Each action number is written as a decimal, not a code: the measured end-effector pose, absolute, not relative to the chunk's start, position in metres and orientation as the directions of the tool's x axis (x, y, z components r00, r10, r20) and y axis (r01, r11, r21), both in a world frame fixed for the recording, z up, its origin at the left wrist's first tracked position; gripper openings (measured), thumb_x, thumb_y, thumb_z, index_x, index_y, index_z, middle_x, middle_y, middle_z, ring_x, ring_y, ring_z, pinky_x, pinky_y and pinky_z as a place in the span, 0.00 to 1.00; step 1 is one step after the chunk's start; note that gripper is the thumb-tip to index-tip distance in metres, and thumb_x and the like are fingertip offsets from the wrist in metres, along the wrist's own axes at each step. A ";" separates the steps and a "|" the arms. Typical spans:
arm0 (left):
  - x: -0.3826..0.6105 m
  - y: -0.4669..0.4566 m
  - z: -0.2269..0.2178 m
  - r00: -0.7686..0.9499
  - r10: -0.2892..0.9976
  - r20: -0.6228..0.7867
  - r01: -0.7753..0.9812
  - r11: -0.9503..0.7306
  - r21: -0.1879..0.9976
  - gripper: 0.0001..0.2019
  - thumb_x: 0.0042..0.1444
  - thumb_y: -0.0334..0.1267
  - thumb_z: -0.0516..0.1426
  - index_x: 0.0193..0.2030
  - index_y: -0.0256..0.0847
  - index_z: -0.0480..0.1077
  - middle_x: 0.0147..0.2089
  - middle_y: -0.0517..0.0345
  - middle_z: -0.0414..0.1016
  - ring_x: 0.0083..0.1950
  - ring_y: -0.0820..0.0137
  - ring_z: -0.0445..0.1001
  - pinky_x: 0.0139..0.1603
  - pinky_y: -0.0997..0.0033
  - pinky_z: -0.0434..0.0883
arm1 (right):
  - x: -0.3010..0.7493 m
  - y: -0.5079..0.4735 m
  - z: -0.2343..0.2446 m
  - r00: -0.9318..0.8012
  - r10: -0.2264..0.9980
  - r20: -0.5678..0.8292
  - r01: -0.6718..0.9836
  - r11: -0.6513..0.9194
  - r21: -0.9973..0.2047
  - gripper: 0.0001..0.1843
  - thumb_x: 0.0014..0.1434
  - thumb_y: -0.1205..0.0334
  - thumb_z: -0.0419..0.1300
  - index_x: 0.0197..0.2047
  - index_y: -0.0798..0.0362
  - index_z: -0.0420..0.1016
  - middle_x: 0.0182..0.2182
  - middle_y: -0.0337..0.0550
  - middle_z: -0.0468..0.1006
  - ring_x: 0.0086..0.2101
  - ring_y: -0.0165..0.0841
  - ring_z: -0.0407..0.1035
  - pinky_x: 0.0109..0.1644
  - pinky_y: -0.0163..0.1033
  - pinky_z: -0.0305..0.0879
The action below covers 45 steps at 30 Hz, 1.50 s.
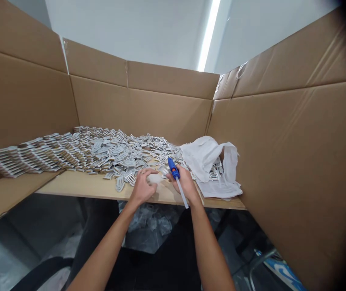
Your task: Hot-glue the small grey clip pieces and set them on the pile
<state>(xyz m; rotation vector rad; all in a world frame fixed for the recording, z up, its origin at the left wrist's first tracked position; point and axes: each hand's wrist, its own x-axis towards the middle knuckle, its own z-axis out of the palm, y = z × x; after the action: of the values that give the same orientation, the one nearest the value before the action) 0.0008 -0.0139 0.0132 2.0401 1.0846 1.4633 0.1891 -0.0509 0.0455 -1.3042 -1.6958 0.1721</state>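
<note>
My right hand (186,184) is wrapped around a blue glue gun (174,169). The gun's nozzle points away from me, and a long pale glue stick (182,193) sticks out of its back end toward me. Near its fingertips is a small clear piece (163,169); whether they grip it I cannot tell. Facing it, my left hand (144,186) is open, its thumb and fingers curved apart. A blurred whitish patch (155,178) shows in that gap, its kind unclear. Just beyond the hands lies a heap of flat grey-white clip-shaped pieces (121,153).
Rows of stacked similar pieces (36,155) fill the left side. A crumpled white bag (201,155) with pieces inside lies at right. Tall cardboard walls (169,109) enclose the wooden tabletop (84,184). Clear plastic bags (151,220) sit below the table's front edge.
</note>
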 end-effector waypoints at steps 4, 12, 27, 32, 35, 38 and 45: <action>0.001 -0.019 0.012 0.111 0.911 0.396 -0.046 -0.394 0.918 0.12 0.54 0.46 0.63 0.38 0.40 0.78 0.38 0.52 0.80 0.39 0.63 0.77 0.42 0.67 0.72 | 0.170 -0.045 0.038 -0.057 0.845 0.532 0.555 0.470 -0.686 0.10 0.58 0.55 0.62 0.36 0.52 0.70 0.29 0.39 0.76 0.28 0.32 0.67 0.35 0.35 0.62; -0.019 -0.010 0.003 -0.169 0.949 0.267 -0.312 -0.308 0.899 0.19 0.47 0.53 0.67 0.31 0.40 0.69 0.24 0.62 0.70 0.24 0.74 0.67 0.26 0.74 0.61 | 0.144 -0.037 0.023 -0.104 0.884 0.455 0.723 0.381 -0.576 0.14 0.52 0.60 0.67 0.40 0.52 0.69 0.35 0.43 0.77 0.34 0.35 0.67 0.39 0.36 0.60; -0.010 -0.012 -0.008 -0.183 0.956 0.228 -0.385 -0.283 0.879 0.20 0.47 0.53 0.67 0.31 0.40 0.66 0.30 0.57 0.77 0.29 0.67 0.79 0.33 0.71 0.72 | 0.152 -0.035 0.024 0.098 0.827 0.553 0.695 0.341 -0.633 0.07 0.56 0.60 0.58 0.37 0.52 0.69 0.29 0.42 0.75 0.29 0.35 0.67 0.36 0.37 0.58; 0.002 -0.017 -0.008 -0.143 0.967 0.210 -0.427 -0.251 0.869 0.20 0.49 0.50 0.67 0.37 0.41 0.65 0.35 0.57 0.78 0.32 0.66 0.82 0.35 0.69 0.77 | 0.161 -0.046 0.041 0.007 0.887 0.462 0.435 0.413 -0.800 0.12 0.59 0.52 0.58 0.34 0.53 0.69 0.31 0.43 0.77 0.30 0.33 0.71 0.38 0.36 0.65; 0.004 -0.018 -0.010 -0.077 0.969 0.233 -0.443 -0.243 0.863 0.19 0.52 0.49 0.66 0.40 0.42 0.64 0.37 0.57 0.78 0.34 0.66 0.82 0.38 0.64 0.80 | 0.162 -0.051 0.046 -0.053 0.866 0.496 0.440 0.467 -0.767 0.12 0.58 0.52 0.60 0.34 0.54 0.70 0.31 0.42 0.77 0.31 0.32 0.70 0.40 0.36 0.66; 0.001 -0.016 -0.012 0.004 0.972 0.237 -0.454 -0.209 0.866 0.18 0.54 0.50 0.65 0.42 0.43 0.64 0.39 0.54 0.78 0.36 0.65 0.82 0.38 0.63 0.81 | 0.161 -0.052 0.045 -0.066 0.829 0.555 0.470 0.517 -0.716 0.14 0.60 0.51 0.61 0.37 0.53 0.69 0.32 0.42 0.76 0.32 0.33 0.70 0.42 0.38 0.67; -0.004 -0.010 -0.015 0.119 0.959 0.258 -0.415 -0.188 0.890 0.19 0.56 0.51 0.64 0.47 0.43 0.67 0.39 0.55 0.78 0.36 0.65 0.81 0.34 0.65 0.79 | 0.160 -0.052 0.043 -0.127 0.786 0.605 0.447 0.590 -0.672 0.11 0.63 0.52 0.59 0.40 0.51 0.68 0.33 0.42 0.76 0.32 0.33 0.72 0.40 0.37 0.68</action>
<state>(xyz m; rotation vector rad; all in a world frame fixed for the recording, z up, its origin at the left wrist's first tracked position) -0.0043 -0.0096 -0.0154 1.1316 0.6612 1.4100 0.1596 -0.0518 0.0431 -1.0149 -1.7629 0.4004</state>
